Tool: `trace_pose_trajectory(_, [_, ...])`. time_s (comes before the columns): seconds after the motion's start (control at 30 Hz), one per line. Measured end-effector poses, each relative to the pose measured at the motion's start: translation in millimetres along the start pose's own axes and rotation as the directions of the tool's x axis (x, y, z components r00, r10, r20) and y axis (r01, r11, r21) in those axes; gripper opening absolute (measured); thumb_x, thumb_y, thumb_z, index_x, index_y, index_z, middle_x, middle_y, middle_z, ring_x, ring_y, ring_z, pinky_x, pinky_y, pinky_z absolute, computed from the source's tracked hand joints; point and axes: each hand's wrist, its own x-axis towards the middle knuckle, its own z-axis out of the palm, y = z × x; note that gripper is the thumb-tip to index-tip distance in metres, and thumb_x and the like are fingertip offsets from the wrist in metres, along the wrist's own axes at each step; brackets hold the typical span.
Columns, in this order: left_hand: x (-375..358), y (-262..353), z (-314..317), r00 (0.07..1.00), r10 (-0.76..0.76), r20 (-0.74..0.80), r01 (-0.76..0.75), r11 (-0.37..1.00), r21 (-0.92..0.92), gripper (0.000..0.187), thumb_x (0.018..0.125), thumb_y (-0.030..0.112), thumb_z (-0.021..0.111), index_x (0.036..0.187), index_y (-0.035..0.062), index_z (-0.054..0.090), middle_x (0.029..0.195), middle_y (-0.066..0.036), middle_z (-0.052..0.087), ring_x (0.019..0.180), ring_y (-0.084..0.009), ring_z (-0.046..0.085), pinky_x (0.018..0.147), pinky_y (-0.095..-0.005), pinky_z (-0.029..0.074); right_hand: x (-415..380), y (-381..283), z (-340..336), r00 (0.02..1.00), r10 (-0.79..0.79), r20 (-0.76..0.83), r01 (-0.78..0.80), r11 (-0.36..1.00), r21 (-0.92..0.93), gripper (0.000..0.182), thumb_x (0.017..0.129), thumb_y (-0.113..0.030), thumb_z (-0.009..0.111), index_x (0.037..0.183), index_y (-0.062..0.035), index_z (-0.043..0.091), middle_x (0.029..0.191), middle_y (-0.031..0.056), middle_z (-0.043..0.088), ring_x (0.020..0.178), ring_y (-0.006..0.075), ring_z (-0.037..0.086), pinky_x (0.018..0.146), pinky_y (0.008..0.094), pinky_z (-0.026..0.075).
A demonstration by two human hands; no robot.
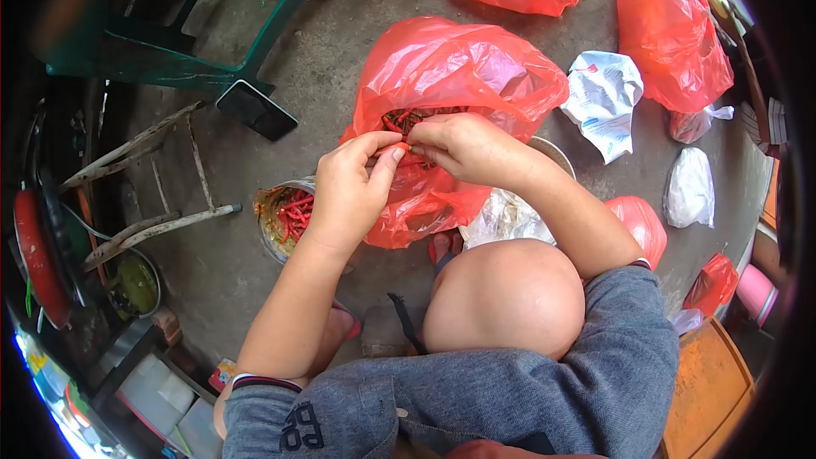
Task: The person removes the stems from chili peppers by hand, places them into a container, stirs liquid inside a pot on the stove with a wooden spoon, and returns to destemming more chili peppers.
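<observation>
An open red plastic bag [416,59] holding red chillies [406,119] lies on the floor in front of me. Over its opening, my left hand [361,178] pinches a small red chilli [398,148] between thumb and forefinger. My right hand [459,146] meets it from the right, its fingers closed at the chilli's greenish end. Below and left of my left hand stands a round metal container [274,246] with red chillies [296,214] inside. A clear plastic bag [508,219] lies just beyond my knee.
A green plastic stool [170,68] and a phone [257,110] are at the upper left, above a wooden frame [140,234]. More red bags [671,38], a crumpled white bag [602,98] and a small white bag [689,187] lie to the right. An orange board [707,387] is at the lower right.
</observation>
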Motion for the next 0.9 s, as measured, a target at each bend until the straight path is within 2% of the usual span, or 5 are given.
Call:
trace_pose_trajectory(0.43, [10,-26,-13,0.890,-0.293,0.349,0.455,0.596,-0.661,0.016,0.090,0.012,0.054,0.102,0.0025,0.058,0.088,-0.005,0.063,0.078,-0.0074,0.059,0.068,-0.0193,0.047,9,35,16,0.942,-0.037,0.332,-0.276,0.475,0.836,0.020,0.092,-0.027,0.050,0.096,-0.0094,0.058,0.081,-0.0043,0.056,0.073,0.0038,0.049,0.065,0.0202,0.040])
trace_pose_trajectory(0.6, [10,-36,-20,0.975,-0.208,0.077,0.218,0.963,-0.161,0.013,0.088,0.008,0.054,0.097,0.0004,0.059,0.087,-0.006,0.064,0.078,-0.0103,0.060,0.070,-0.0227,0.047,11,47,14,0.982,0.114,0.150,-0.147,0.961,0.234,0.018,0.090,-0.020,0.048,0.097,-0.0071,0.058,0.087,0.0054,0.062,0.075,0.0173,0.058,0.067,0.0304,0.046])
trace_pose_trajectory(0.63, [8,-34,-22,0.990,-0.114,0.085,0.110,0.993,0.045,0.012,0.087,0.007,0.054,0.094,-0.0009,0.060,0.086,-0.007,0.064,0.078,-0.0115,0.060,0.071,-0.0244,0.047,12,48,14,0.997,0.062,-0.045,-0.072,0.959,-0.274,0.017,0.089,-0.017,0.048,0.097,-0.0061,0.058,0.088,0.0104,0.063,0.076,0.0233,0.061,0.067,0.0342,0.047])
trace_pose_trajectory(0.8, [-19,-28,-5,0.881,-0.028,0.472,-0.158,0.924,0.349,0.013,0.081,0.010,0.056,0.089,0.0002,0.059,0.085,-0.019,0.062,0.080,-0.0348,0.060,0.072,-0.0401,0.047,31,38,30,0.619,0.637,0.459,-0.269,0.721,-0.639,0.024,0.081,-0.012,0.053,0.103,-0.0082,0.060,0.096,0.0155,0.063,0.090,0.0312,0.062,0.073,0.0405,0.048])
trace_pose_trajectory(0.9, [-30,-21,-5,0.780,-0.165,0.603,-0.156,0.883,0.443,0.013,0.081,0.012,0.055,0.086,0.0007,0.059,0.083,-0.018,0.063,0.080,-0.0354,0.060,0.072,-0.0423,0.047,32,47,32,0.684,0.611,0.399,-0.346,0.753,-0.559,0.021,0.084,-0.013,0.048,0.095,-0.0072,0.066,0.094,0.0139,0.064,0.085,0.0300,0.062,0.071,0.0383,0.049])
